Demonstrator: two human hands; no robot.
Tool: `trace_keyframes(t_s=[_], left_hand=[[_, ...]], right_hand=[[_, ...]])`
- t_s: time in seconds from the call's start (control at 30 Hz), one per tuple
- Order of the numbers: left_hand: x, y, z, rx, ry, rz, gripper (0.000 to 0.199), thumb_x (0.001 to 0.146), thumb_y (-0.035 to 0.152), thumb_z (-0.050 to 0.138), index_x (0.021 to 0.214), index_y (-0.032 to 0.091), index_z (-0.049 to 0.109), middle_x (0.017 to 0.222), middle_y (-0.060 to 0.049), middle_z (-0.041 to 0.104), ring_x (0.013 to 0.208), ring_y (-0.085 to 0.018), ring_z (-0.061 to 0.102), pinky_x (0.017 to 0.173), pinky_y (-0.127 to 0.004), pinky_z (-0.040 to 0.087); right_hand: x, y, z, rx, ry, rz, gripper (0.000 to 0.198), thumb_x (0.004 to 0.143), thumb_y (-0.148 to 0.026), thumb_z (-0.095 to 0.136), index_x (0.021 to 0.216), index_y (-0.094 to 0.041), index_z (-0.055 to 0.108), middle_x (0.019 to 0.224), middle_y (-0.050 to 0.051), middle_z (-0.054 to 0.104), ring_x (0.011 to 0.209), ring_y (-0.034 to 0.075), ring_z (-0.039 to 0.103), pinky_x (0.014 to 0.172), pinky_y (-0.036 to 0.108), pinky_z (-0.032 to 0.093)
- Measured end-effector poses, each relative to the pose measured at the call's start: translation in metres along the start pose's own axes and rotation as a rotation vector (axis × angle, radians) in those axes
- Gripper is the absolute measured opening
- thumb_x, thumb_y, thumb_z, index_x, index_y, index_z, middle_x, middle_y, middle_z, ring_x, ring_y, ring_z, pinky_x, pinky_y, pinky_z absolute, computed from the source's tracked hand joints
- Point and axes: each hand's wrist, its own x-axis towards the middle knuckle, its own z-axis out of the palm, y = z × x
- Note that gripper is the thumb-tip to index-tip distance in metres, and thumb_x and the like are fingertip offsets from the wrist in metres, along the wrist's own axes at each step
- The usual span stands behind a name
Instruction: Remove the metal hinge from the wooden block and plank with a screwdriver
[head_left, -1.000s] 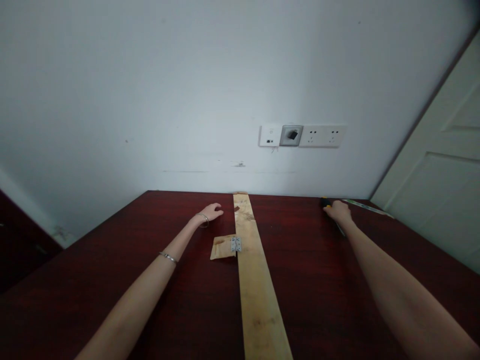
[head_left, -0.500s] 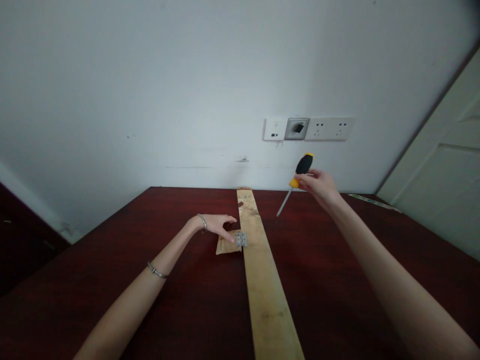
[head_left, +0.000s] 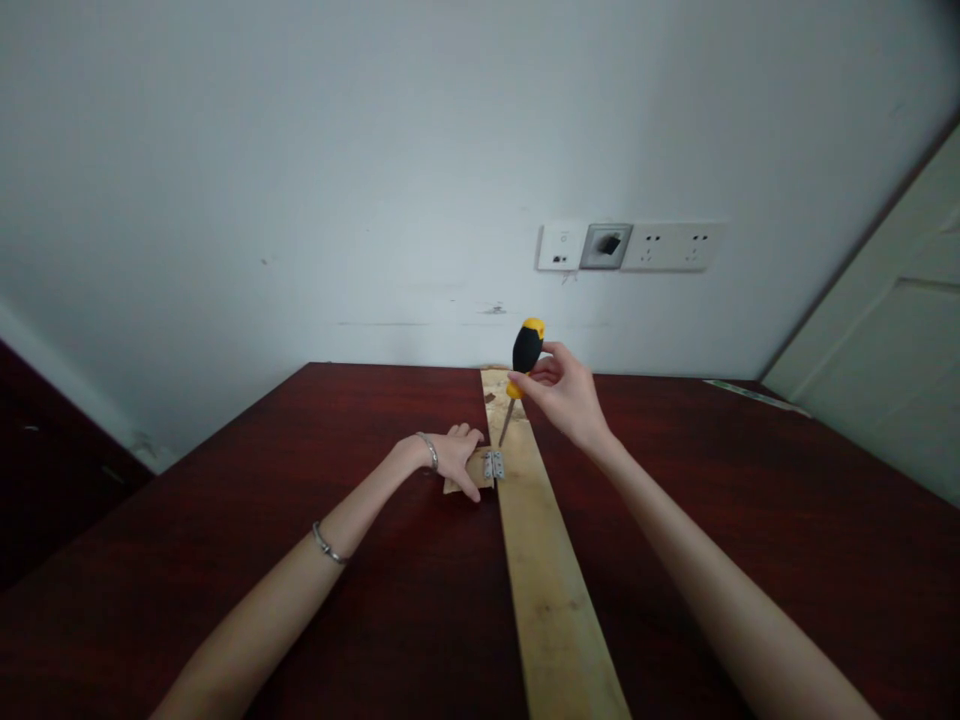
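Observation:
My right hand (head_left: 564, 392) pinches a screwdriver (head_left: 528, 348) with a black and yellow handle. Its shaft slants down, and the tip is at or just above the top end of a metal hinge (head_left: 493, 465); contact cannot be made out. The hinge spans the seam between a long pale wooden board (head_left: 551, 570) and a small thin wooden piece (head_left: 480, 468). Over that small piece lies my left hand (head_left: 454, 462), thumb and fingers spread apart, covering part of it. Screws in the hinge are too small to tell clearly.
The dark red tabletop (head_left: 375, 600) meets a white wall (head_left: 405, 180). Wall sockets (head_left: 671, 247) and a black plug (head_left: 609, 244) are above its back edge. A thin patterned strip (head_left: 757, 397) lies at the back right, near a pale door (head_left: 900, 350).
My right hand has brought the screwdriver left and down to the hinge. My left hand has settled onto the small wooden piece, fingers spread. The view has shifted slightly.

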Motion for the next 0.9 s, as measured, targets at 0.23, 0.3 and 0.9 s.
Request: trace_keyframes(t_s=[0.23, 0.3, 0.9], left_hand=[[0.0035, -0.0073, 0.0001, 0.008, -0.025, 0.038, 0.078, 0.055, 0.058, 0.073, 0.116, 0.016, 0.049, 0.116, -0.013, 0.049, 0.111, -0.032, 0.045, 0.092, -0.038, 0.042], [0.0033, -0.0076, 0.0005, -0.005, -0.011, 0.039, 0.077, 0.054, 0.058, 0.073, 0.115, 0.017, 0.05, 0.115, -0.012, 0.051, 0.11, -0.032, 0.047, 0.092, -0.037, 0.042], [-0.0007, -0.006, -0.0033, -0.028, 0.009, 0.016, 0.076, 0.052, 0.059, 0.071, 0.116, 0.021, 0.055, 0.113, -0.009, 0.052, 0.107, -0.031, 0.048, 0.088, -0.035, 0.043]], right_hand=[[-0.0061, -0.0007, 0.0031, -0.048, -0.014, -0.036, 0.046, 0.071, -0.044, 0.071, 0.106, -0.019, 0.055, 0.078, 0.004, 0.068, 0.072, 0.019, 0.068, 0.067, 0.032, 0.056], [-0.0058, -0.0007, 0.0033, -0.04, -0.015, -0.036, 0.046, 0.071, -0.044, 0.071, 0.106, -0.019, 0.055, 0.078, 0.003, 0.068, 0.072, 0.019, 0.068, 0.068, 0.032, 0.056], [-0.0089, 0.0075, 0.0093, -0.092, -0.038, -0.061, 0.047, 0.071, -0.044, 0.071, 0.108, -0.018, 0.057, 0.077, 0.003, 0.069, 0.069, 0.018, 0.067, 0.066, 0.032, 0.056]])
